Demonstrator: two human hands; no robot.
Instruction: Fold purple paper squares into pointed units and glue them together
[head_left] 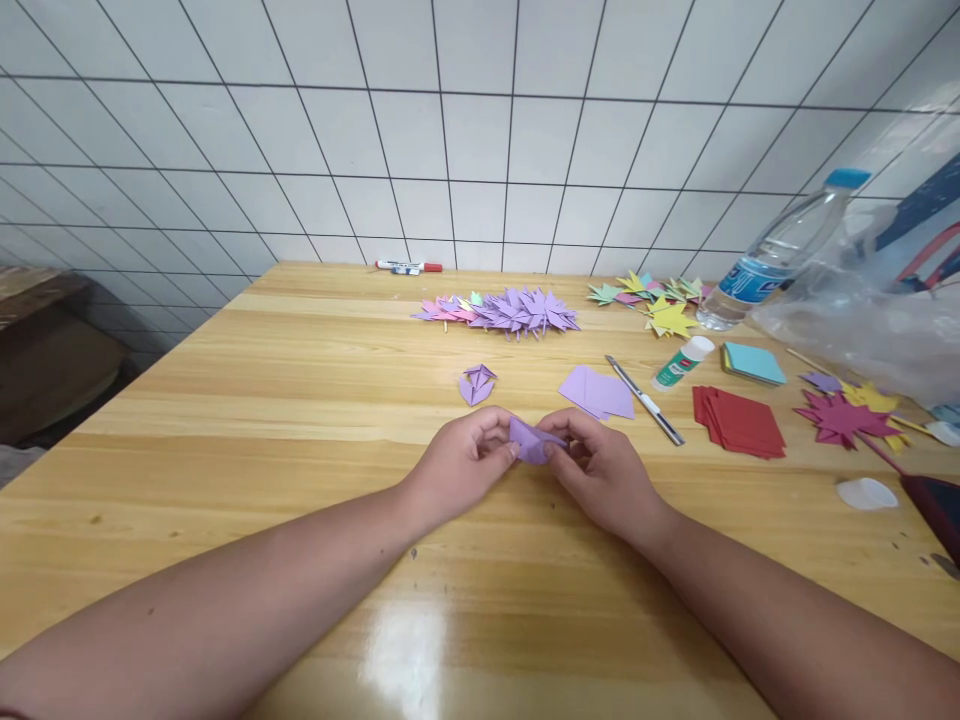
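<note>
Pinching folded purple paper (529, 444) — left fingers (500, 462) opposite right fingers (564, 467).

A: What is held in the head view?

B: A folded purple paper (529, 443) is pinched by the left hand (459, 460) on its 9 o'clock side and by the right hand (611, 482) on its 3 o'clock side.

A: How are the surrounding items arranged?

B: Measured from that paper, folded purple pieces (477, 386) are placed between 10 and 11 o'clock, and spiky purple papers (525, 312) are piled at 12. Purple sheets (596, 391) are laid at 2 o'clock, with a utility knife (646, 402) just beside them. Red sheets (742, 422) are stacked at 3 o'clock.
</note>
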